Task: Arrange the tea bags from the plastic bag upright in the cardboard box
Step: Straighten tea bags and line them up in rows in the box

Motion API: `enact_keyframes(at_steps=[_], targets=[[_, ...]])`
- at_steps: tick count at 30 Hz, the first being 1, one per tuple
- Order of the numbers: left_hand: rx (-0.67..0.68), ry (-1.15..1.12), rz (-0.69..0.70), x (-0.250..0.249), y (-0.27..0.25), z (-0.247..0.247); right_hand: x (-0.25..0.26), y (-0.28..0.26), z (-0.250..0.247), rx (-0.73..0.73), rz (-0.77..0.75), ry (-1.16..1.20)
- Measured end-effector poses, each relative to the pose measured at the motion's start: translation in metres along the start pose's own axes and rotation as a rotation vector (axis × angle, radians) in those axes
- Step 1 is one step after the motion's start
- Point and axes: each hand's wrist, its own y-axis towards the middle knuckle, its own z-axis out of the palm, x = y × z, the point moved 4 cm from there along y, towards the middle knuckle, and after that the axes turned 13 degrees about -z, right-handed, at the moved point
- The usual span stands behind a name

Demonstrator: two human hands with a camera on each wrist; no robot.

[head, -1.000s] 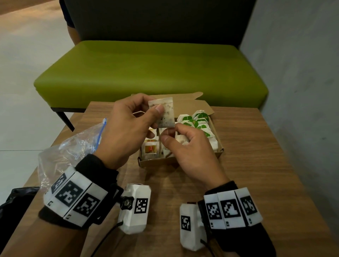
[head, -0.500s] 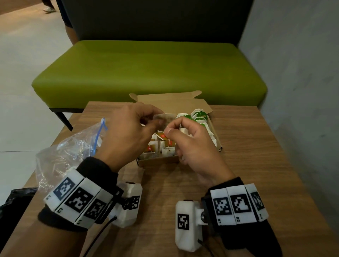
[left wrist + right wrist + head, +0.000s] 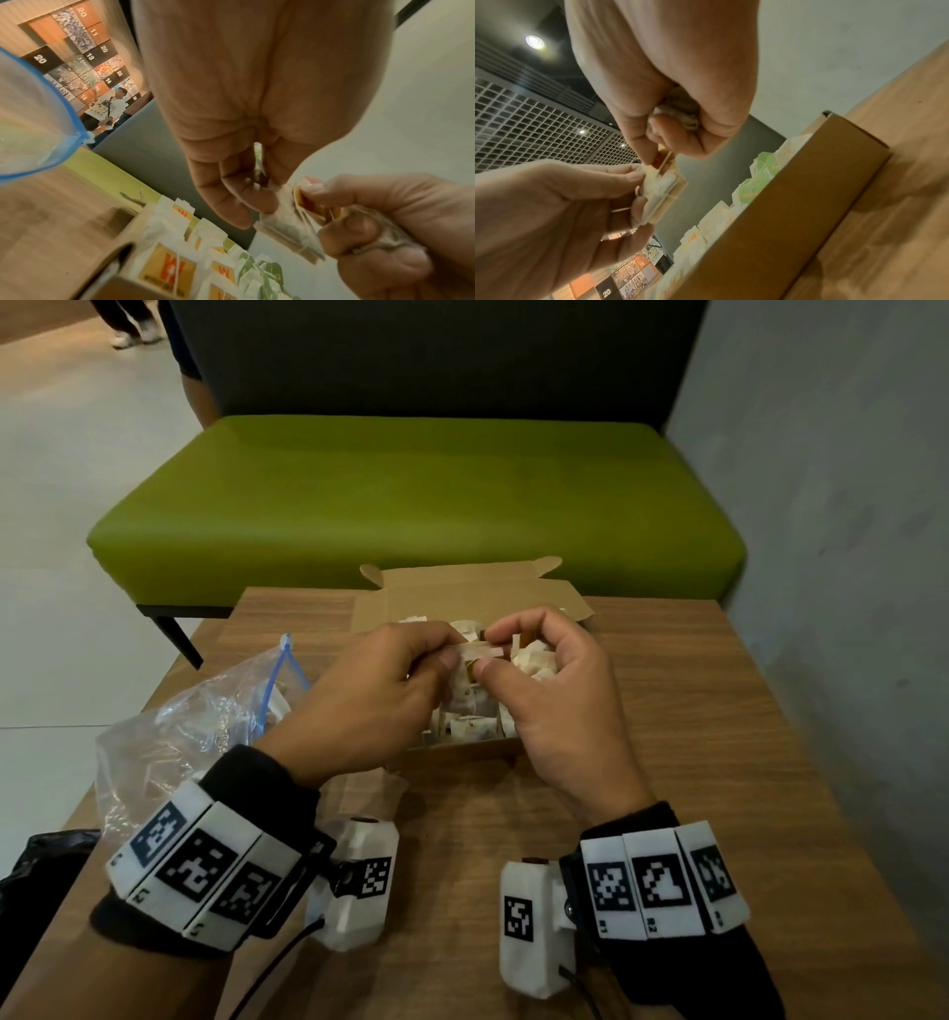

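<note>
Above the cardboard box [image 3: 464, 752], the left hand [image 3: 367, 706] and right hand [image 3: 557, 706] are both pinching one tea bag [image 3: 290, 225], probably for straightening it before inserting upright.

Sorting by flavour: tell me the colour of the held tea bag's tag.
Orange, on the tag; left wrist view shows it best.

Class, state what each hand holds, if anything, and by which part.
Both hands pinch one white paper tea bag: left hand at its left edge, right hand at its orange tag end, above the brown cardboard box.
</note>
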Motion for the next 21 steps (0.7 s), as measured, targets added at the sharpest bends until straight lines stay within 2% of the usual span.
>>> enact_keyframes(at_steps=[7,15,18,21], targets=[[0.057,-0.065,0.015,-0.010,-0.008,-0.002,-0.007,0.000,0.000,-0.017,-0.026,-0.067],[0.026,-0.035,0.034,-0.005,-0.003,-0.002,-0.019,-0.003,0.000,-0.012,0.094,0.075],[-0.015,-0.017,-0.003,0.003,0.000,-0.007,-0.022,-0.002,-0.003,-0.005,0.121,0.044],[-0.116,0.017,-0.041,0.014,0.004,-0.016,-0.024,-0.003,-0.004,-0.002,0.115,-0.019]])
